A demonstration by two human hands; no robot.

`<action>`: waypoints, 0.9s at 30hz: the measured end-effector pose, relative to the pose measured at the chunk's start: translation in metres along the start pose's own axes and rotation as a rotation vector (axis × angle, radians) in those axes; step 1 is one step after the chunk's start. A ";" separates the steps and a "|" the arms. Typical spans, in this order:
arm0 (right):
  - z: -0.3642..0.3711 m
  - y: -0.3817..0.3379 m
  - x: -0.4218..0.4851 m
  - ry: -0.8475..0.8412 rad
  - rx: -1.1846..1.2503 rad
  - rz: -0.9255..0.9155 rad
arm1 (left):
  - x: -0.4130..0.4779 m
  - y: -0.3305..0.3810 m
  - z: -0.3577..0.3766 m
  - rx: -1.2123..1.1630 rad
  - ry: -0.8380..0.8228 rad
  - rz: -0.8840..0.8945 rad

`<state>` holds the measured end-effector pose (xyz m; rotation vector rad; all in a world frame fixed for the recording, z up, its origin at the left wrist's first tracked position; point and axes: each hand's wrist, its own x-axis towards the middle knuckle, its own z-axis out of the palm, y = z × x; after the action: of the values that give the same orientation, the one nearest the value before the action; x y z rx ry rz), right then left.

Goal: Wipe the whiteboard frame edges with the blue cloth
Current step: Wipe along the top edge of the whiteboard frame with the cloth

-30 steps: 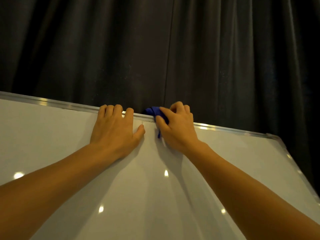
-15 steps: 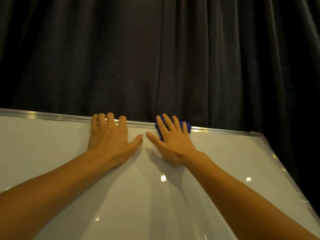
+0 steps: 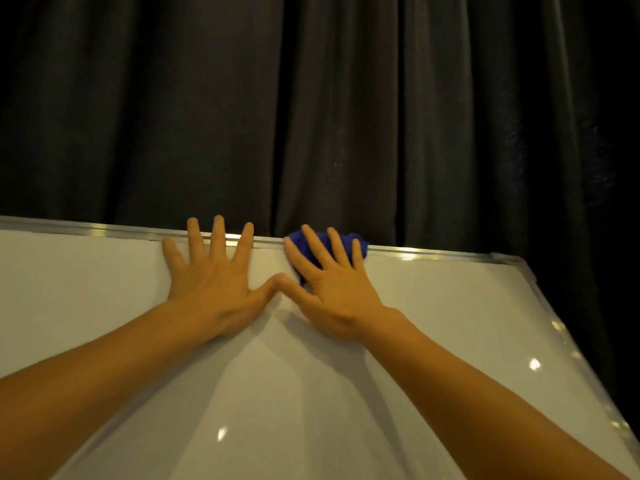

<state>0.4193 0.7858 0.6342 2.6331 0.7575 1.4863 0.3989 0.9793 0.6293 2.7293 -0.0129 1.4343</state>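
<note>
The whiteboard [image 3: 415, 323] runs out of view at the left and bottom. On it the left hand [image 3: 211, 282] lies flat with its fingers spread, their tips crossing the top frame edge [image 3: 104, 231]. The two thumb tips meet. Just right, the blue cloth [image 3: 322, 239] sits on that edge, mostly hidden under the straight, splayed fingers of the right hand [image 3: 332, 292], which presses it down. A dark curtain [image 3: 381, 116] hangs behind.

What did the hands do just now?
The right hand uncurled and now presses the cloth flat, slightly further right along the frame. The left hand flattened too. The cloth stays on the frame, the left hand on the board.
</note>
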 end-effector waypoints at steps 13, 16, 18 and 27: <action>-0.017 0.110 -0.042 0.022 0.018 0.053 | -0.017 0.107 0.020 0.006 -0.007 -0.178; -0.018 0.100 -0.036 0.003 -0.015 -0.054 | -0.014 0.117 0.019 0.033 -0.012 -0.242; -0.026 0.128 -0.043 0.028 -0.041 -0.072 | -0.017 0.114 0.018 0.010 0.003 -0.220; -0.025 0.144 -0.065 0.017 0.025 0.073 | -0.021 0.165 0.027 0.010 0.009 -0.151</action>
<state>0.4291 0.6261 0.6320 2.6978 0.6925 1.5279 0.4036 0.8126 0.6041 2.6664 0.1963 1.4092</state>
